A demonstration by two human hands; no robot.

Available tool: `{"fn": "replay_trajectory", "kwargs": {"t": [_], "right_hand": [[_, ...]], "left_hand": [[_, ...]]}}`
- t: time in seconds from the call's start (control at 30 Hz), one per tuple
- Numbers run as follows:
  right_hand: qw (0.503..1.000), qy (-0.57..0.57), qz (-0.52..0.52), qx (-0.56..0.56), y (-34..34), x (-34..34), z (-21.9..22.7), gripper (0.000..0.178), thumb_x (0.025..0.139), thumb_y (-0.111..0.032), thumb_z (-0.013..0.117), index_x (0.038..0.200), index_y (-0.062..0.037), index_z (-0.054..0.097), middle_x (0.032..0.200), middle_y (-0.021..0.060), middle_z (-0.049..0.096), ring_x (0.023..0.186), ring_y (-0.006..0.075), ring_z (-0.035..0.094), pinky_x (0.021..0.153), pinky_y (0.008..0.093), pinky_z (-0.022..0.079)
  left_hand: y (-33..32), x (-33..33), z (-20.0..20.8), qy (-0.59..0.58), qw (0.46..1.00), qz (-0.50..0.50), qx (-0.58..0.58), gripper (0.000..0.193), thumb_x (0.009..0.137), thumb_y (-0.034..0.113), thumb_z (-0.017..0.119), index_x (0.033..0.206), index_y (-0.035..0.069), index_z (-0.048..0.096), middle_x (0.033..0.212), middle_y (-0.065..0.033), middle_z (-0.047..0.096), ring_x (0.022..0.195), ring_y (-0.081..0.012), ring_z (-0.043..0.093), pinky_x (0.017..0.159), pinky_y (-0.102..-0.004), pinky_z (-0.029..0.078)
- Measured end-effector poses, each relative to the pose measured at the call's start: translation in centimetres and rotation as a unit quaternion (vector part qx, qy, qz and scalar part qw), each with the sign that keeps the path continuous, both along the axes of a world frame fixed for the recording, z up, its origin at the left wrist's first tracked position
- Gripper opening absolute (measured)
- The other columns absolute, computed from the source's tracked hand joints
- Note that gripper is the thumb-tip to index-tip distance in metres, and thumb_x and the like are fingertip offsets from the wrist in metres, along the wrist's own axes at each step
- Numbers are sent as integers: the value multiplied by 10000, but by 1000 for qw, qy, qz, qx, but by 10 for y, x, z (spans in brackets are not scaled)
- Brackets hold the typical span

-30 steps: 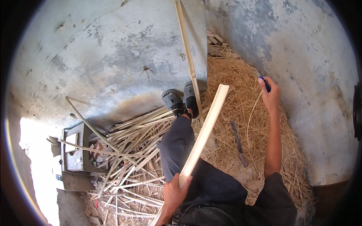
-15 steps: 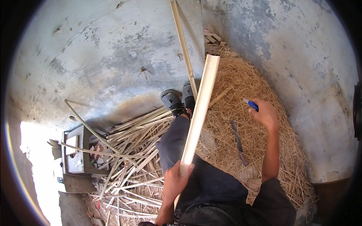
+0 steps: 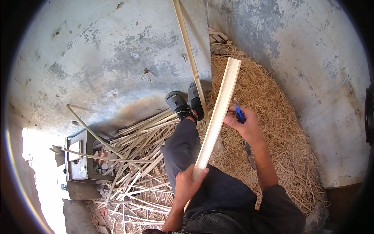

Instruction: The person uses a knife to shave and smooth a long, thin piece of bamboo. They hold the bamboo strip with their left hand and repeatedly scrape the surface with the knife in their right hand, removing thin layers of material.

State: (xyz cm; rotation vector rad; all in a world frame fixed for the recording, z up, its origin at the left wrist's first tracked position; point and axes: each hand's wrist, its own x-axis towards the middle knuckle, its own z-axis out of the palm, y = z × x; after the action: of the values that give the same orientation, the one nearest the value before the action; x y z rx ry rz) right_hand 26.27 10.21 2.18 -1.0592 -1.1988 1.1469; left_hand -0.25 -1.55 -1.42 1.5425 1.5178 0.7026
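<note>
A long split bamboo piece (image 3: 219,113), pale and hollowed along its face, slants up across my lap and leans to the right at its far end. My left hand (image 3: 189,182) is wrapped round its lower part, with the thumb on the hollow face. In my right hand (image 3: 245,124) is a blue utility knife (image 3: 239,115), gripped close to the bamboo's right edge. My right thumb reaches that edge; whether the blade touches it I cannot tell. Partly behind my right forearm, a long dark-bladed knife (image 3: 249,154) lies on the shavings.
Fine shavings (image 3: 272,113) heap on the right, and loose bamboo strips (image 3: 136,156) spread on the left beside a grey box (image 3: 80,156). One tall strip (image 3: 189,46) leans on the wall (image 3: 101,58) by my shoes (image 3: 177,103). Bricks (image 3: 218,38) lie in the corner.
My right hand has moved left with the utility knife, from over the shavings to the bamboo's edge. The bamboo and my left hand have shifted slightly right.
</note>
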Motion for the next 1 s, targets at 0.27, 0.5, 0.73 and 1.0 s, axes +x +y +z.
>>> {"fn": "replay_trajectory", "kwargs": {"t": [0.27,0.5,0.73,1.0], "right_hand": [[1000,-7,17,1,4,-2,-3,296,955,-133,840,1168,52,749,1010,67,787,863,85,724,799,238,567],[1000,-30,3,5,3,-5,0,275,953,-131,828,1155,42,756,998,61,786,858,87,715,803,250,564],[1000,-13,3,8,-1,-1,-1,253,978,-94,782,1178,59,753,1033,87,789,915,132,744,845,283,578],[1000,18,8,3,-1,0,-4,248,992,-116,777,1168,58,756,1019,74,784,921,123,737,845,279,569]], "left_hand": [[15,2,-3,-6,996,-7,85,378,951,277,856,1120,-17,690,760,-127,732,678,-194,730,633,-338,554],[32,27,-1,-145,985,31,89,335,954,143,854,1174,-26,666,839,-85,775,697,-105,715,621,-257,549],[33,32,8,-123,990,36,55,312,985,195,837,1150,-18,681,777,-98,768,626,-107,691,574,-277,514],[33,32,2,-82,993,27,81,275,997,211,818,1101,-17,704,708,-64,715,611,-104,666,575,-283,488]]}}
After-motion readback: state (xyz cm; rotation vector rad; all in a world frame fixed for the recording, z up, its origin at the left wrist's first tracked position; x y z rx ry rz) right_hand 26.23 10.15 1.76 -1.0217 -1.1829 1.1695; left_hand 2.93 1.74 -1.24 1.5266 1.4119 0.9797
